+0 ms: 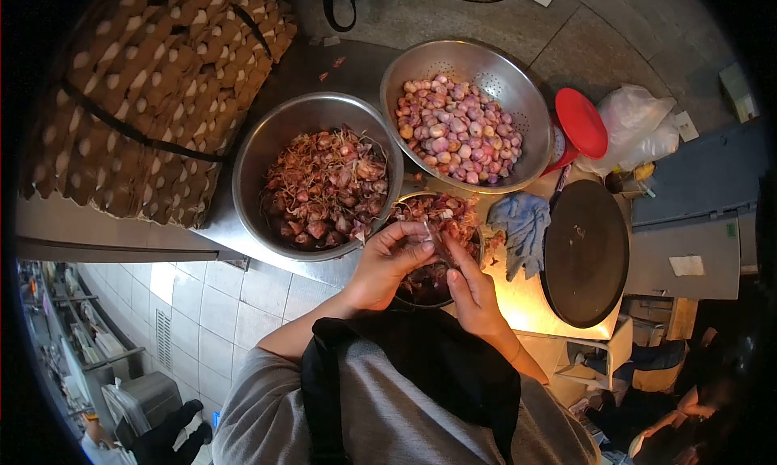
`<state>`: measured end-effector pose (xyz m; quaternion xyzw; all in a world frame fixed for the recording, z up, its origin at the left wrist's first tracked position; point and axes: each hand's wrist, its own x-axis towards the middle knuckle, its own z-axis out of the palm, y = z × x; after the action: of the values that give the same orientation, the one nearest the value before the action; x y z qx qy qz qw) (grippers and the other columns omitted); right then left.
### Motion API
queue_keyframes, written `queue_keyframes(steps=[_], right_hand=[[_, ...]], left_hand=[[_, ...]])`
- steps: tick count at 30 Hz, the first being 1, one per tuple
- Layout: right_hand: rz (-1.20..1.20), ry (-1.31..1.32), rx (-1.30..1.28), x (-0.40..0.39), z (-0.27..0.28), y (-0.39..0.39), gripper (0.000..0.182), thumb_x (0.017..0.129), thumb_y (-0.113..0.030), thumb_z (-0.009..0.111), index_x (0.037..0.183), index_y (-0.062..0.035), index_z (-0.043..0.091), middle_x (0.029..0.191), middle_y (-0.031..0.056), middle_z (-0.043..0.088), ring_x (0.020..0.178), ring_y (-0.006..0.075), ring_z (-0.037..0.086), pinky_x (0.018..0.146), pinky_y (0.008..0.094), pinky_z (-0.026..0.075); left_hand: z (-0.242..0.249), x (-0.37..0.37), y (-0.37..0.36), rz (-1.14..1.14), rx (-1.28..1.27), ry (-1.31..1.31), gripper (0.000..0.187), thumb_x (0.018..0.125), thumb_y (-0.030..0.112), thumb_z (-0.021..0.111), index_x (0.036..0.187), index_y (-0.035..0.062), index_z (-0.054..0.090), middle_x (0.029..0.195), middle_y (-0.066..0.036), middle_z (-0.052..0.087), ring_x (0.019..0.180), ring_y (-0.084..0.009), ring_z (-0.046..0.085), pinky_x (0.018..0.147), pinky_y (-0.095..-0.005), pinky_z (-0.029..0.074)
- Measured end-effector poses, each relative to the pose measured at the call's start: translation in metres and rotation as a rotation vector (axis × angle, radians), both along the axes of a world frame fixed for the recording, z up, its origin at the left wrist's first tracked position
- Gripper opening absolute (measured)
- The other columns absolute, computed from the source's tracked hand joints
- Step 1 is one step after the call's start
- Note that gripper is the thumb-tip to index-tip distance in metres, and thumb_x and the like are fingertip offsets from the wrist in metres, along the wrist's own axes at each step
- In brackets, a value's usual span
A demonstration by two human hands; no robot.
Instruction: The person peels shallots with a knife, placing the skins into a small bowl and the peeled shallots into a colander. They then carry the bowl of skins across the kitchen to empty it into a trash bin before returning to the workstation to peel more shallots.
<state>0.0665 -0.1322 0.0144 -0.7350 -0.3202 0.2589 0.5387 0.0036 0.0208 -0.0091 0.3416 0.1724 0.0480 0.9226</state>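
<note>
My left hand [392,259] and my right hand [473,295] meet over a smaller metal bowl [479,254], fingers pinched together. Between the fingertips is a small dark reddish piece [441,245] that looks like a shallot, mostly hidden by the fingers. Reddish skins and roots [449,210] fill the bowl below. To the left, a large steel bowl [251,210] holds unpeeled shallots [328,190] with dry roots. Behind stands a steel colander [518,76] with peeled pink shallots [457,129].
A blue-grey cloth [520,230] lies beside a round black tray [587,254]. Behind them are a red-lidded container [581,123] and plastic bags [635,125]. Stacked egg trays [154,101] with black straps stand at the left. Other people [672,408] are at lower right and lower left.
</note>
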Motion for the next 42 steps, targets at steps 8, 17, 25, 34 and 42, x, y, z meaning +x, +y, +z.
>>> queue_keyframes(steps=[8, 17, 25, 34, 42], right_hand=[[-0.073, 0.168, 0.014, 0.008, -0.022, -0.008, 0.038, 0.091, -0.014, 0.038, 0.127, -0.0005, 0.036, 0.104, 0.0079, 0.055, 0.073, 0.0138, 0.054, 0.066, 0.0238, 0.042], [-0.010, 0.488, 0.237, 0.001, -0.009, -0.003, 0.041, 0.092, -0.014, 0.036, 0.132, -0.0043, 0.029, 0.069, -0.0066, 0.037, 0.052, 0.0012, 0.026, 0.045, 0.0152, 0.021], [-0.132, 0.421, 0.240, 0.009, -0.009, -0.006, 0.042, 0.093, -0.015, 0.036, 0.133, -0.0064, 0.027, 0.069, -0.0066, 0.038, 0.051, 0.0019, 0.028, 0.045, 0.0161, 0.024], [-0.160, 0.493, 0.185, 0.005, -0.033, -0.013, 0.042, 0.093, -0.019, 0.035, 0.131, -0.0036, 0.029, 0.055, -0.0036, 0.033, 0.046, 0.0047, 0.030, 0.042, 0.0179, 0.024], [-0.139, 0.445, 0.188, 0.000, -0.029, -0.011, 0.043, 0.092, -0.019, 0.036, 0.131, -0.0011, 0.028, 0.053, -0.0033, 0.033, 0.045, 0.0047, 0.031, 0.042, 0.0181, 0.024]], left_hand=[[0.010, 0.001, 0.001, -0.045, 0.008, 0.032, 0.023, 0.083, 0.005, 0.054, 0.106, 0.0029, 0.050, 0.098, -0.007, 0.058, 0.090, -0.0159, 0.057, 0.081, -0.0287, 0.047], [0.004, 0.001, 0.000, -0.024, -0.026, -0.038, 0.024, 0.085, 0.006, 0.051, 0.108, 0.0032, 0.049, 0.103, -0.008, 0.057, 0.092, -0.0163, 0.056, 0.082, -0.0282, 0.047], [0.008, 0.002, 0.003, -0.033, -0.123, -0.045, 0.024, 0.086, 0.007, 0.049, 0.110, 0.0034, 0.049, 0.103, -0.007, 0.056, 0.094, -0.0152, 0.055, 0.081, -0.0284, 0.046], [0.030, 0.039, 0.021, 0.105, 0.419, -0.060, 0.027, 0.082, 0.005, 0.054, 0.109, 0.0002, 0.050, 0.097, -0.005, 0.056, 0.094, -0.0140, 0.054, 0.078, -0.0249, 0.045], [0.053, 0.106, 0.075, 0.087, 0.560, -0.282, 0.032, 0.080, -0.005, 0.051, 0.112, 0.0007, 0.051, 0.106, -0.008, 0.056, 0.090, -0.0135, 0.056, 0.077, -0.0235, 0.044]])
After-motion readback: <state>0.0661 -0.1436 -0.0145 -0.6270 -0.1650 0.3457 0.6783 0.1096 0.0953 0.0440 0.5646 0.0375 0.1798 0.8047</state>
